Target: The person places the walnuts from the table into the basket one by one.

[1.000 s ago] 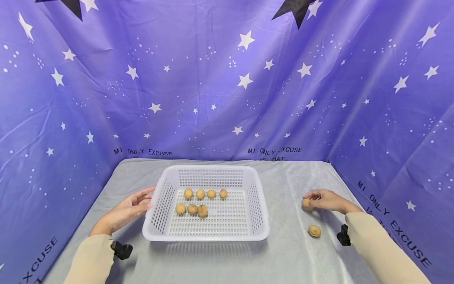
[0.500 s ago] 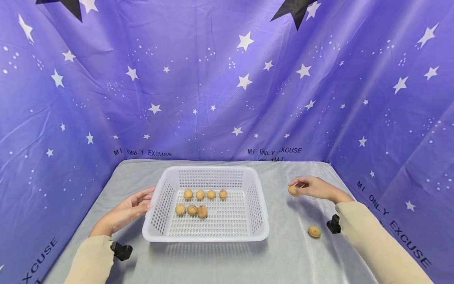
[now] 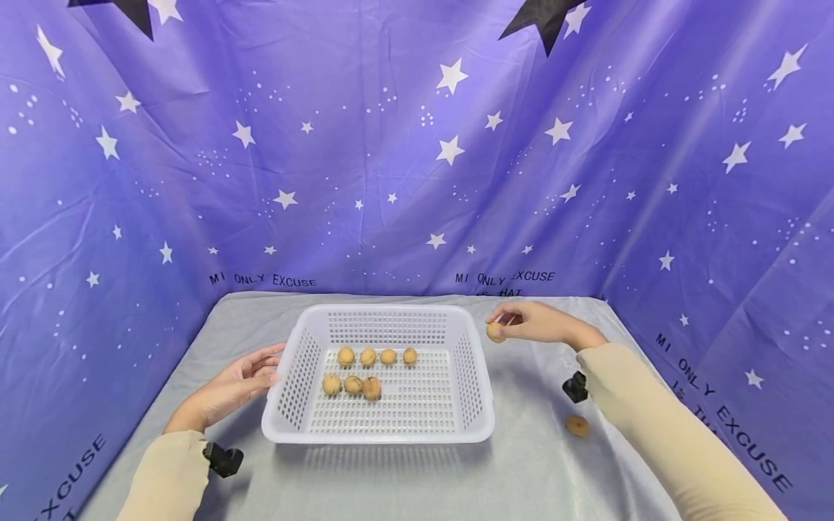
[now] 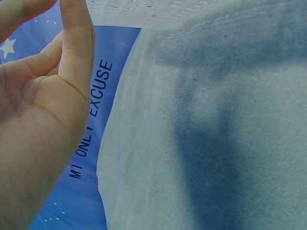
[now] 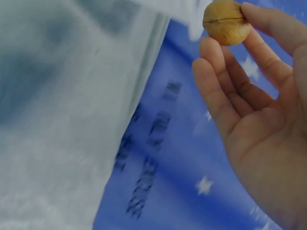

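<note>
A white plastic basket (image 3: 381,436) holds several walnuts (image 3: 372,388) in two rows. My left hand (image 3: 231,387) touches the basket's left side, its fingers fairly straight; their tips run out of the left wrist view, where the palm (image 4: 43,110) shows nothing held. Just beyond the basket's right rim, in the air, my right hand (image 3: 537,321) pinches another walnut (image 5: 226,22) between thumb and fingertips. Its shell seam is plain in the right wrist view. One more walnut (image 3: 577,425) lies on the cloth, below the right forearm.
A grey cloth (image 3: 417,481) covers the table under everything. Purple star-printed curtains (image 3: 365,166) with black lettering stand along the back and both sides. Black wrist mounts (image 3: 224,459) sit on both sleeves.
My right hand has lifted the walnut off the cloth at the right and carried it left and away from me, up to the basket's right rim. The left hand and basket have stayed put.
</note>
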`<move>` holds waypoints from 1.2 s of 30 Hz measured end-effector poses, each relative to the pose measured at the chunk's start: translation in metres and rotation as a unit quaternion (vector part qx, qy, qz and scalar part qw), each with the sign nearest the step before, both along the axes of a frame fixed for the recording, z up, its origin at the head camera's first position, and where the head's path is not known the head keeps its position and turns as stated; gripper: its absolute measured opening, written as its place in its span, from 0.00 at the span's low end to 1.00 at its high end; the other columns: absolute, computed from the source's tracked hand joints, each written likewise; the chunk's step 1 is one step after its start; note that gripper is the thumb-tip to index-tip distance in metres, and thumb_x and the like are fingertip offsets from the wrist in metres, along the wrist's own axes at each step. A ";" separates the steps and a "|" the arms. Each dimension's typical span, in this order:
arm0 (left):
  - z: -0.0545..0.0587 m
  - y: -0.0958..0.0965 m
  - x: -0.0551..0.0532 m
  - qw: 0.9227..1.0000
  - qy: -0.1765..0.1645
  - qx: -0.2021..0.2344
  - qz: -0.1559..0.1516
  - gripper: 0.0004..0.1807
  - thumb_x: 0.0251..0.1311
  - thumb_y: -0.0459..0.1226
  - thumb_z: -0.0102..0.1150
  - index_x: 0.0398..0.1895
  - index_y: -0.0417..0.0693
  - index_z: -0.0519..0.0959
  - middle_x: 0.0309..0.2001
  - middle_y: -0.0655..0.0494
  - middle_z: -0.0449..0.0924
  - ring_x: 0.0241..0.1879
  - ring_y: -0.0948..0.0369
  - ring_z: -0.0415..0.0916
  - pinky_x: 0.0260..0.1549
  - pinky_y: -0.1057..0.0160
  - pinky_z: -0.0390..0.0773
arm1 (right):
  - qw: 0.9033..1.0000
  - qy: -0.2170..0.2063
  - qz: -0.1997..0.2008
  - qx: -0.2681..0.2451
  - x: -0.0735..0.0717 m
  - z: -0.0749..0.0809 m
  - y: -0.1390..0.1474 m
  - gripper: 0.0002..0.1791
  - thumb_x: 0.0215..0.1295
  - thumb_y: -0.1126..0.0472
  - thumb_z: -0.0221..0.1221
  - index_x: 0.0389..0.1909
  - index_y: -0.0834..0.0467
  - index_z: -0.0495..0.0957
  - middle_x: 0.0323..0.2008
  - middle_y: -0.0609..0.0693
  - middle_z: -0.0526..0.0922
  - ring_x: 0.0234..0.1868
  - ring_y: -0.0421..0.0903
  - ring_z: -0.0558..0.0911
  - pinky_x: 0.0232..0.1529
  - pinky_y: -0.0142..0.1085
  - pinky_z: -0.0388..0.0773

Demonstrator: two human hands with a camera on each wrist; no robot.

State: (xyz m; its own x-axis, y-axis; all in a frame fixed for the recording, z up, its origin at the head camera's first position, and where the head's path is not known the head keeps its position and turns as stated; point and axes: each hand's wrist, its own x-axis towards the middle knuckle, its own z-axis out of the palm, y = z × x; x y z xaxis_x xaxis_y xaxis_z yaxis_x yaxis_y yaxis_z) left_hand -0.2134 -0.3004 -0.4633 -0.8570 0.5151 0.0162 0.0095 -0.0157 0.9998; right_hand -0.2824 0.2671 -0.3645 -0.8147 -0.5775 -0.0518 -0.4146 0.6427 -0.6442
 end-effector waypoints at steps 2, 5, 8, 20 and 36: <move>0.000 0.000 0.000 1.000 -0.003 -0.003 0.002 0.36 0.71 0.24 0.48 0.77 0.29 0.45 0.63 0.42 0.70 0.56 0.59 0.76 0.54 0.59 0.78 | 1.000 -0.004 0.008 0.011 -0.001 0.005 -0.015 0.19 0.67 0.51 0.65 0.54 0.55 0.82 0.47 0.48 0.84 0.50 0.48 0.81 0.51 0.45 0.78; 0.001 0.000 0.001 1.000 0.001 0.002 0.001 0.35 0.71 0.24 0.48 0.76 0.29 0.46 0.62 0.42 0.71 0.56 0.59 0.77 0.54 0.59 0.78 | 0.999 -0.010 0.027 0.021 -0.005 0.008 -0.038 0.20 0.67 0.49 0.65 0.55 0.54 0.81 0.46 0.46 0.84 0.49 0.47 0.82 0.51 0.46 0.78; 0.001 0.000 0.000 1.000 0.007 0.008 -0.003 0.35 0.71 0.23 0.48 0.76 0.28 0.46 0.62 0.43 0.71 0.56 0.59 0.77 0.53 0.59 0.78 | 0.998 -0.012 0.048 0.027 -0.008 0.009 -0.059 0.20 0.67 0.49 0.65 0.54 0.55 0.81 0.46 0.46 0.84 0.49 0.47 0.82 0.51 0.45 0.78; -0.001 0.001 -0.001 1.000 -0.005 -0.002 0.007 0.35 0.71 0.23 0.49 0.77 0.30 0.46 0.62 0.42 0.70 0.56 0.60 0.77 0.53 0.59 0.79 | 0.991 -0.050 0.110 0.065 -0.013 -0.014 -0.133 0.16 0.67 0.51 0.65 0.52 0.51 0.81 0.45 0.43 0.84 0.48 0.42 0.81 0.53 0.42 0.77; -0.001 0.001 0.000 1.000 -0.005 0.004 0.007 0.35 0.71 0.23 0.49 0.77 0.30 0.47 0.62 0.43 0.71 0.57 0.58 0.76 0.53 0.59 0.78 | 0.981 -0.121 0.117 0.102 -0.008 -0.067 -0.181 0.12 0.65 0.57 0.66 0.48 0.51 0.81 0.39 0.43 0.85 0.41 0.40 0.83 0.49 0.36 0.78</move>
